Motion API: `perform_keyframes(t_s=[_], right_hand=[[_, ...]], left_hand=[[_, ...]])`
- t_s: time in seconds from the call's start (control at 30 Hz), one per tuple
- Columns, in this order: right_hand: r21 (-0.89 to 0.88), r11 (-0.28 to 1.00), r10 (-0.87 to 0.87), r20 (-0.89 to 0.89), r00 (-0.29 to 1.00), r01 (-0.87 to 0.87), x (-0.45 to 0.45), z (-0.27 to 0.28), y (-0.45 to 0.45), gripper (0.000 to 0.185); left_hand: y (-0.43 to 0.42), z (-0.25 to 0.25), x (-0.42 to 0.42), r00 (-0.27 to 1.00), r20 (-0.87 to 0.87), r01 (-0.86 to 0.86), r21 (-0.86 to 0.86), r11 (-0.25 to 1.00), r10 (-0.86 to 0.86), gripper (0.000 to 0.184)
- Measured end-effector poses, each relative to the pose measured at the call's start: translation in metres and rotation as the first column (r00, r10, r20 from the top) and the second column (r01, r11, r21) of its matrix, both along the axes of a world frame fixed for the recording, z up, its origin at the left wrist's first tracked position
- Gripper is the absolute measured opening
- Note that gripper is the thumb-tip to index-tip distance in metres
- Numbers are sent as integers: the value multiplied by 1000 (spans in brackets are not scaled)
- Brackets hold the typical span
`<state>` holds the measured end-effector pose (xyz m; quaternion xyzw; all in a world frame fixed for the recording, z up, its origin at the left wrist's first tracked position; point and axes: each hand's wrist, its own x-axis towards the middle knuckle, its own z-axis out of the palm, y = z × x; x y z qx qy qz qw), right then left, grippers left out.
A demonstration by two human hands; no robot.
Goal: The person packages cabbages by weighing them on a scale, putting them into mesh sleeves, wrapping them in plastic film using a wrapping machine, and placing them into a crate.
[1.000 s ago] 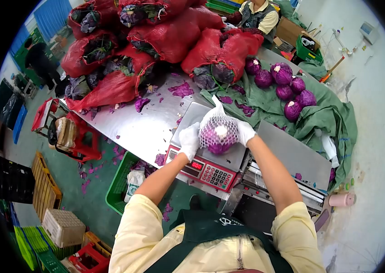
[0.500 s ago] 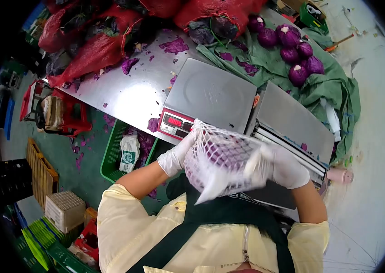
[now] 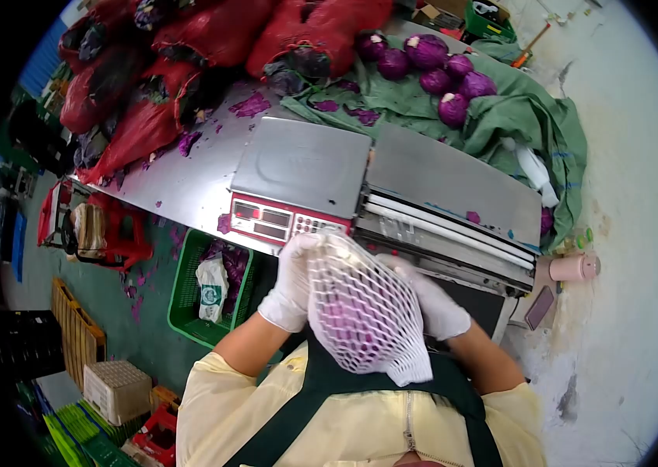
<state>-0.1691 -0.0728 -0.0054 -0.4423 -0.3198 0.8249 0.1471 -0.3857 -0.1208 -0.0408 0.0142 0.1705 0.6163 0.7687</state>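
A red cabbage [image 3: 348,323] sits inside a white foam net sleeve [image 3: 410,359], held up before my apron. My gloved left hand [image 3: 291,280] grips the upper left edge of the sleeve, its fingers closed at the rim. On the other side, my gloved right hand [image 3: 434,303] holds the sleeve's right side; its fingertips are partly hidden behind the net. The sleeve's gathered tail points down to the right. Just beyond my hands lies a weighing scale [image 3: 301,159] with a red-framed panel and a bare metal plate.
A wrapping machine [image 3: 453,194] stands right of the scale. Several peeled red cabbages [image 3: 426,53] rest on green cloth [image 3: 492,124]. Red mesh sacks [image 3: 216,31] fill the table's back left. Below left is a green crate [image 3: 196,331]. A pink bottle [image 3: 574,268] and a phone [image 3: 539,307] are at right.
The net-covered cabbage has turned, and its tail now points lower right. My right hand has moved left, to the sleeve's far side. The whole view has shifted.
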Motion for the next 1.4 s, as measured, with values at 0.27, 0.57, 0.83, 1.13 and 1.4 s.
perform_keyframes(t_s=[0.27, 0.57, 0.83, 1.13, 1.4], right_hand=[[283, 806, -289, -579, 762, 521, 136, 27, 21, 54], [251, 832, -305, -538, 786, 495, 166, 75, 144, 43], [764, 387, -503, -295, 813, 516, 162, -10, 224, 27], [993, 91, -501, -24, 865, 80, 177, -35, 244, 28], [904, -239, -587, 157, 794, -355, 215, -7, 222, 24]], left_hand=[[31, 38, 133, 906, -417, -132, -116, 985, 72, 34], [186, 91, 210, 554, -697, -23, 535, 845, 456, 45], [270, 19, 216, 691, -687, 32, 340, 940, 225, 49], [260, 37, 216, -169, -687, 573, 514, 638, 707, 64], [236, 48, 229, 157, -671, 438, 705, 558, 725, 24]])
